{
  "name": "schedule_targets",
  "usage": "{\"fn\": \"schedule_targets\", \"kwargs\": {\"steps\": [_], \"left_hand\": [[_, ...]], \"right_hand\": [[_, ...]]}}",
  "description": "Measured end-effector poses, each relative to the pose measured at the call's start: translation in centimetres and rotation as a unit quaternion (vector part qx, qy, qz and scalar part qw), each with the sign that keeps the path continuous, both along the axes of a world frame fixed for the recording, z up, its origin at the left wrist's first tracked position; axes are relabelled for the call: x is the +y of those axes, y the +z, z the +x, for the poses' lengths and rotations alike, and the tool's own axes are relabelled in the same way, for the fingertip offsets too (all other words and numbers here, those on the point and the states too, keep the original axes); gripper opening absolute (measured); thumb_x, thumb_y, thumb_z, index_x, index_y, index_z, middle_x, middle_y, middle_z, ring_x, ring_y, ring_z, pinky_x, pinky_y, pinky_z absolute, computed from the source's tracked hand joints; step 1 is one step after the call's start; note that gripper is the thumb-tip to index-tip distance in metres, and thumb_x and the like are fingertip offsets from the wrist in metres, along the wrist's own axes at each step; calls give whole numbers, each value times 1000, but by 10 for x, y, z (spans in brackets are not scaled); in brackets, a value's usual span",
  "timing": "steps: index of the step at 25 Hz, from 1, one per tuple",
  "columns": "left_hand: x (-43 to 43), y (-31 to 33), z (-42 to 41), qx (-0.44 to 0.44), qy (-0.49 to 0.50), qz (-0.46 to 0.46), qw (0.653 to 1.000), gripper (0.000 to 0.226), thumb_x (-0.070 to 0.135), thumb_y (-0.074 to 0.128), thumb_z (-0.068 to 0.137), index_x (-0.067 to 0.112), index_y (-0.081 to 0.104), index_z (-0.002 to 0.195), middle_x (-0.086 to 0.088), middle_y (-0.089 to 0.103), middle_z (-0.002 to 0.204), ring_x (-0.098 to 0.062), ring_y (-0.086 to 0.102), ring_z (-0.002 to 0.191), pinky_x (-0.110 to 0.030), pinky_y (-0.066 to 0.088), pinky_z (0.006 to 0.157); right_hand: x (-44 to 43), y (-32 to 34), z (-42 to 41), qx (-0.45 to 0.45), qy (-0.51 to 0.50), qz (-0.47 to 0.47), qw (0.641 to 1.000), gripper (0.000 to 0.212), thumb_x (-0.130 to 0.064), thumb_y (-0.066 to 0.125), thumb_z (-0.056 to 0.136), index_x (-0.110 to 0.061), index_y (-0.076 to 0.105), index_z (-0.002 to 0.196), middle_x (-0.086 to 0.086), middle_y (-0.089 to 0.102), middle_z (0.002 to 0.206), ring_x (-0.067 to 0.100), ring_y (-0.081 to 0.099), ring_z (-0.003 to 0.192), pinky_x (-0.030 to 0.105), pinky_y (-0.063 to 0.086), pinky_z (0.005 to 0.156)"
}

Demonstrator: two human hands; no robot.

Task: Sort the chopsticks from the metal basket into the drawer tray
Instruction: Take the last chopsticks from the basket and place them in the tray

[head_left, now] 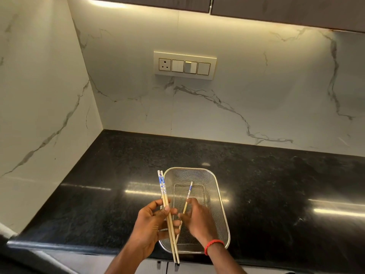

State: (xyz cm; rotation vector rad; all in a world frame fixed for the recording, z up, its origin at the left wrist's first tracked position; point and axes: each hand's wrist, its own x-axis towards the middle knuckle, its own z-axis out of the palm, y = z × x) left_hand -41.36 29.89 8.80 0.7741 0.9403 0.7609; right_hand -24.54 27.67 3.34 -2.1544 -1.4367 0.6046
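A rectangular metal mesh basket [217, 186] sits on the black counter near its front edge. My left hand [152, 226] holds a pair of wooden chopsticks [164, 192] with blue-and-white patterned tops, just left of the basket, their thin ends pointing toward me. My right hand [199, 220] is inside the basket, fingers pinched on a single chopstick [188, 194] of the same kind, tilted with its patterned end up. The rest of the basket looks bare. No drawer tray is in view.
The black granite counter [276, 184] runs to the right and back to white marble walls at the left and rear. A switch plate [184, 65] is on the back wall. Drawer handles [167, 266] show below the counter's front edge.
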Motion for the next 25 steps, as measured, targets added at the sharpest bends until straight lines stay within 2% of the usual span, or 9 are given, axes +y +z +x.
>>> {"fn": "schedule_targets", "kwargs": {"steps": [1,4,9,12,15,18,22,25], "left_hand": [[-1,0,-1,2,1,-1,1000,24,4,57,95,3,61,118,-25,74,103,-42,72,79,-55,62,69],[-3,0,-3,12,-3,4,1000,25,4,58,94,5,61,119,-23,74,105,-43,73,84,-55,62,70],[-4,2,-2,12,-11,4,1000,27,5,61,92,6,63,118,-20,75,107,-40,74,91,-59,61,73],[-2,4,6,5,-22,0,1000,29,7,66,88,7,66,116,-18,74,111,-40,74,95,-60,60,74],[-5,7,24,3,-56,6,998,24,6,63,90,4,66,114,-20,75,104,-36,75,84,-51,62,67],[-11,9,43,4,-89,11,996,21,4,60,94,2,63,115,-21,75,101,-35,75,83,-45,60,64],[-21,8,66,10,-132,13,991,19,5,58,95,4,63,114,-21,76,100,-35,76,83,-46,61,67],[-33,5,93,21,-175,15,984,20,4,59,95,4,63,115,-20,76,102,-34,76,82,-49,61,68]], "right_hand": [[1,-4,0,15,-1,-27,1000,47,-35,68,87,-30,43,126,-4,66,85,11,66,76,27,55,64],[1,-9,-4,127,-43,-27,991,52,-16,72,84,-24,45,128,4,69,79,15,69,71,34,61,68],[-14,31,4,246,-111,61,961,40,-15,74,83,-22,58,119,4,71,78,11,70,67,20,56,60],[-41,66,5,329,-81,90,937,26,-14,75,82,-23,68,105,5,73,80,7,68,66,20,54,61],[-68,74,-1,315,-43,84,944,21,-16,77,80,-25,71,98,2,74,78,6,70,67,18,52,60],[-82,63,-2,251,-58,108,960,19,-20,77,79,-25,72,97,-2,74,77,7,71,72,19,55,63],[-104,61,13,169,-82,125,974,21,-29,72,83,-26,71,104,-9,72,83,5,69,78,23,59,70],[-127,58,29,144,-115,132,974,23,-32,69,86,-29,68,109,-12,73,89,4,69,82,24,60,73]]}}
